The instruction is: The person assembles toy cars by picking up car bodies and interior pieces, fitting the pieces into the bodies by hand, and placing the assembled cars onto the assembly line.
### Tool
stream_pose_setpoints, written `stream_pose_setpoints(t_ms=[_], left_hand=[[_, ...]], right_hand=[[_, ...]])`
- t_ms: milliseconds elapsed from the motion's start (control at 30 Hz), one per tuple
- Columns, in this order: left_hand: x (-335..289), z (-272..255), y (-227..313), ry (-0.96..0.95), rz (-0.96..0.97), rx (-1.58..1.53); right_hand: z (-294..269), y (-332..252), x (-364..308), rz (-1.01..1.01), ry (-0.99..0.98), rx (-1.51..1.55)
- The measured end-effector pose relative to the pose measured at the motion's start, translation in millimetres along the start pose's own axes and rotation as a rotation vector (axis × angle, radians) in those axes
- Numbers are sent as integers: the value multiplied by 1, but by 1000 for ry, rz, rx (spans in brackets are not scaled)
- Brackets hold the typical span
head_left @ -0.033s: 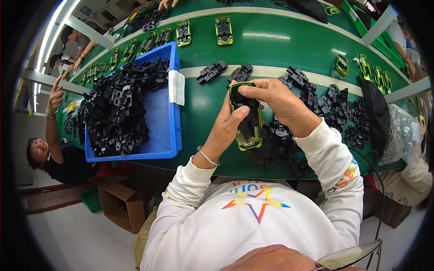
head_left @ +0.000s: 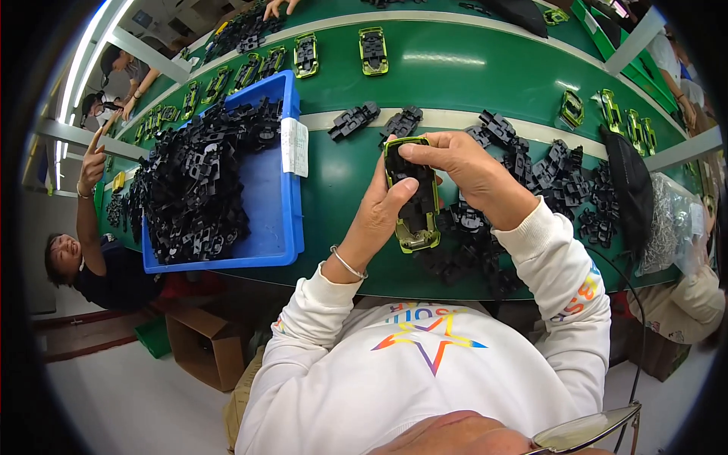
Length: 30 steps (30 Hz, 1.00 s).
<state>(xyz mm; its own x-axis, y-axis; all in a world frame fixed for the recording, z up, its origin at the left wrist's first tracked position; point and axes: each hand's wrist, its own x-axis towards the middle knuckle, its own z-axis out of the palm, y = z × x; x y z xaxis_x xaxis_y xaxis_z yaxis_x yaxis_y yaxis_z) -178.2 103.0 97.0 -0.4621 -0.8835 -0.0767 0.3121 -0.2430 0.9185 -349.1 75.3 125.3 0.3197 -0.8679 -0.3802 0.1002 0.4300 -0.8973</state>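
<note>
Both my hands hold a toy car body shell (head_left: 422, 208), yellow-green at its rim with a black chassis part inside, above the near edge of the green table. My left hand (head_left: 373, 212) wraps its left side, thumb lying over the black part. From the right, my right hand (head_left: 474, 168) grips the upper end, its thumb pressed on the black part. My fingers behind the shell are hidden. Just beyond it, two loose black chassis parts (head_left: 354, 121) lie by a pale strip. A heap of similar black parts (head_left: 557, 171) spreads to the right of my hands.
At left a blue crate (head_left: 293, 220) holds a pile of black parts (head_left: 199, 186). Across the green surface stand yellow-green shells with black inserts (head_left: 374, 51). A black cloth-like item (head_left: 629, 182) and a clear bag of small metal pieces (head_left: 666, 224) lie right. Another person's raised hand (head_left: 92, 163) shows at left.
</note>
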Motion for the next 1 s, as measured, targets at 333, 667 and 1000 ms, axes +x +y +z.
stream_pose_setpoints(t_ms=[333, 667, 1000], left_hand=[[3, 2, -10, 0, -43, 27], [36, 13, 4, 53, 251, -140], [59, 16, -3, -17, 336, 149]], right_hand=[[-4, 14, 0, -41, 81, 41], [-3, 18, -23, -92, 13, 91], [-18, 38, -16, -314, 127, 94]])
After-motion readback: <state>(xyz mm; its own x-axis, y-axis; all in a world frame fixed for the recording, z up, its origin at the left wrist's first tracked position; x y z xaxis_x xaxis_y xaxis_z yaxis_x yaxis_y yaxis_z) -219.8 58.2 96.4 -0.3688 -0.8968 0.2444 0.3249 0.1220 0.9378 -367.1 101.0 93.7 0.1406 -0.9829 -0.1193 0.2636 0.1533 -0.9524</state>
